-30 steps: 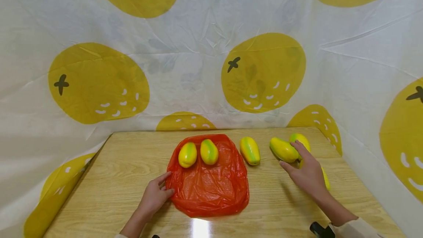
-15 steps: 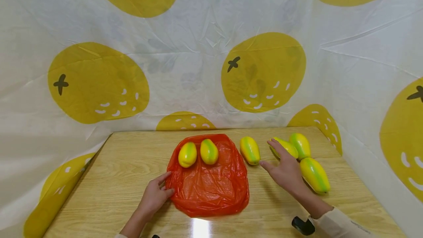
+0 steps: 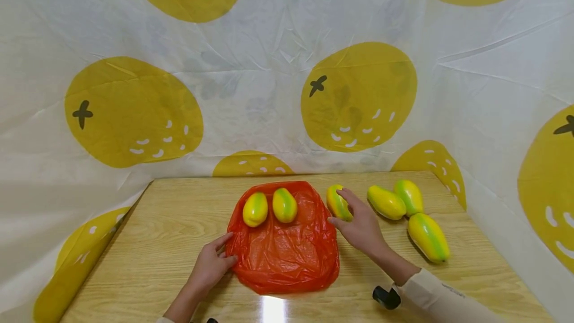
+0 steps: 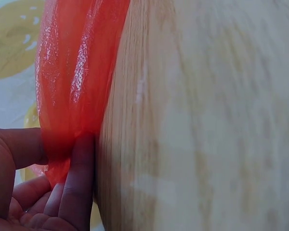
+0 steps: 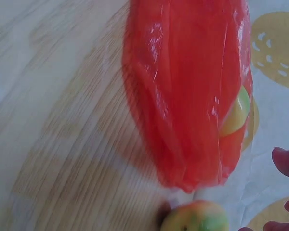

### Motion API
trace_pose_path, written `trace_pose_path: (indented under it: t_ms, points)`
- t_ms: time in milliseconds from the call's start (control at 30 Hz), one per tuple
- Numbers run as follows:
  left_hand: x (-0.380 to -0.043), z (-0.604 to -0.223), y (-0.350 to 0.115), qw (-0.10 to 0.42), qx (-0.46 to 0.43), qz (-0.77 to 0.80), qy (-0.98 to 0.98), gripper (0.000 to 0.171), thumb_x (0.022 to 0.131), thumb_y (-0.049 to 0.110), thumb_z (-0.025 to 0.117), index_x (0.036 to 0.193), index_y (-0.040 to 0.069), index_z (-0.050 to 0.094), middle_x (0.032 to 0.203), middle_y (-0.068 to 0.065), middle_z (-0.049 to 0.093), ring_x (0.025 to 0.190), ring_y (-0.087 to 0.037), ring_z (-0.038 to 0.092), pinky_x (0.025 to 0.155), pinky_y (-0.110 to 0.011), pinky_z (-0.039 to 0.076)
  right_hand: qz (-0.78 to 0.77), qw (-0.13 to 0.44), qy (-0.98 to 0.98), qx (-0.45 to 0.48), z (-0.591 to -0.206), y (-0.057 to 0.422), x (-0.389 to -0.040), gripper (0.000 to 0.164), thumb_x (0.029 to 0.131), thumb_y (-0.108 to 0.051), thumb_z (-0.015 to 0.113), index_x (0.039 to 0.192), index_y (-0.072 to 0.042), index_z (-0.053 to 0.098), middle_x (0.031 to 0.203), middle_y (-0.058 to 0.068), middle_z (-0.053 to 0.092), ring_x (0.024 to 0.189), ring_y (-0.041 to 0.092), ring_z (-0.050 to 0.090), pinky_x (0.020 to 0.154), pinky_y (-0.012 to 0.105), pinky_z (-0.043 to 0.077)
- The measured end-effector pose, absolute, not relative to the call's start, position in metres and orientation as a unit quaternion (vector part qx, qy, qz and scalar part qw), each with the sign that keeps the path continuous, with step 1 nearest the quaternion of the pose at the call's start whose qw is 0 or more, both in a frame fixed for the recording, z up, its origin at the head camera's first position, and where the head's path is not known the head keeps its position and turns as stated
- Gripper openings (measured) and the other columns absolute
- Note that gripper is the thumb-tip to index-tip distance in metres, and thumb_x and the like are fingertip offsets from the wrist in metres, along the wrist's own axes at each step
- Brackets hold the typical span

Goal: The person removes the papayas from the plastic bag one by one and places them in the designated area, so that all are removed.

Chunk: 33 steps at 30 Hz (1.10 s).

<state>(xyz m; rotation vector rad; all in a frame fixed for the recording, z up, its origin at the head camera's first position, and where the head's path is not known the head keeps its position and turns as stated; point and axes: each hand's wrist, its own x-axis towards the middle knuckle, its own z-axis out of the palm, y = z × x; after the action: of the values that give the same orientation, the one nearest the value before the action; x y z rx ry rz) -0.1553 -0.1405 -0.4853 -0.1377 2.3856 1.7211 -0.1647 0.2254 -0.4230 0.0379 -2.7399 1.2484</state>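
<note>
A red plastic bag (image 3: 287,255) lies spread on the table, its rim turned up around two yellow-and-green, mango-like fruits (image 3: 254,210) at its far side. My left hand (image 3: 211,263) pinches the bag's left edge; in the left wrist view the thumb and fingers (image 4: 79,178) hold the gathered red film. My right hand (image 3: 360,226) is over another such fruit (image 3: 337,201), just right of the bag, and partly covers it. In the right wrist view its spread fingertips (image 5: 286,162) stand apart from that fruit (image 5: 196,217), with nothing between them.
Three more fruits of the same kind lie in a cluster to the right: one tilted fruit (image 3: 386,203), one behind it (image 3: 409,197) and one nearer (image 3: 428,238). A patterned white curtain (image 3: 251,113) hangs behind and beside the wooden table (image 3: 170,218).
My right hand has moved left from the cluster on the right to the single fruit beside the bag. The left hand and the bag have stayed in place.
</note>
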Motion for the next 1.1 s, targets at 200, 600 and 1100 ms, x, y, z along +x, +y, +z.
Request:
trace_pose_path:
  t_ms: [200,600,1100]
  points:
    - [-0.155,-0.485,-0.142,0.100,-0.053,0.576,0.809,0.068,0.089,-0.006,0.070,0.153,0.001,0.049,0.161,-0.033,0.038,0.126,-0.031,0.064,0.076,-0.028,0.062,0.424,0.058,-0.904,0.012,-0.427,0.212,-0.173,0.073,0.090,-0.013,0.080,0.155,-0.009,0.047,0.164,0.017,0.043,0.152,0.041,0.040,0.112,0.054,0.046]
    - [-0.155,-0.485,-0.142,0.101,-0.055,0.578,0.808,0.068,0.089,-0.005,0.070,0.153,0.002,0.049,0.161,-0.032,0.040,0.121,-0.027,0.066,0.075,-0.028,0.062,0.454,0.035,-0.890,0.008,-0.429,0.189,-0.186,0.073,0.088,-0.016,0.083,0.153,-0.015,0.051,0.157,0.015,0.054,0.142,0.040,0.052,0.111,0.057,0.049]
    - [-0.155,-0.485,-0.142,0.103,-0.059,0.576,0.809,0.068,0.089,-0.005,0.070,0.154,0.003,0.049,0.161,-0.031,0.040,0.117,-0.026,0.067,0.074,-0.028,0.062,0.490,0.011,-0.872,-0.004,-0.426,0.158,-0.203,0.074,0.086,-0.021,0.086,0.152,-0.011,0.053,0.153,0.020,0.056,0.139,0.041,0.054,0.111,0.060,0.048]
